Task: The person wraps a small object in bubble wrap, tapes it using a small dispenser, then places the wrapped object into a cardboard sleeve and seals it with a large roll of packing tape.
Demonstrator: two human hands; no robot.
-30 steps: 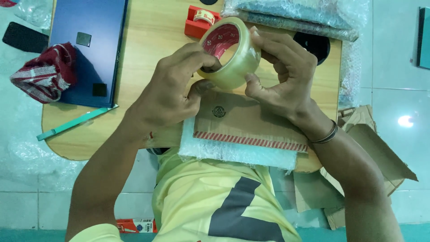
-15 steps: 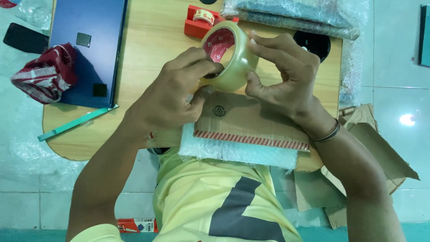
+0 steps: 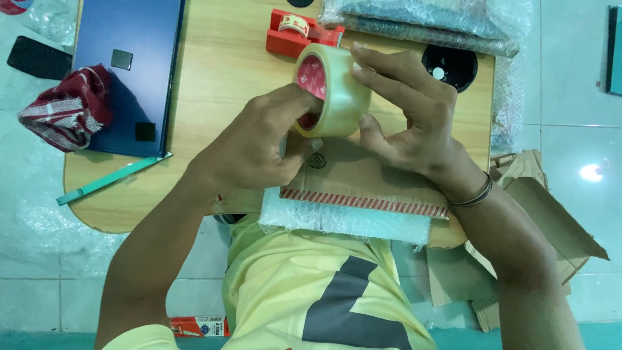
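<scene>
**Tape roll held over package at low wooden table**

Floor: pale tiles, bubble wrap sheets at left and top right, flattened cardboard (image 3: pixel 544 220) at right. Low wooden table (image 3: pixel 220 71) with rounded corners sits on it. On the table, far left: blue laptop (image 3: pixel 126 65), closed, with a red-and-white cloth (image 3: pixel 68 113) against its left edge. Teal cutter (image 3: pixel 110 179) lies just below the laptop. Near edge: brown cardboard package (image 3: pixel 363 178) on bubble wrap, red-striped tape along its front. Far side: red tape dispenser (image 3: pixel 295 32), black disc (image 3: pixel 450 65) at right. Clear tape roll (image 3: pixel 334 91) is held above the package. Left hand (image 3: pixel 253 152) fingers curled, thumb in the core. Right hand (image 3: pixel 408 113) fingers spread flat on the roll's outer face.
</scene>
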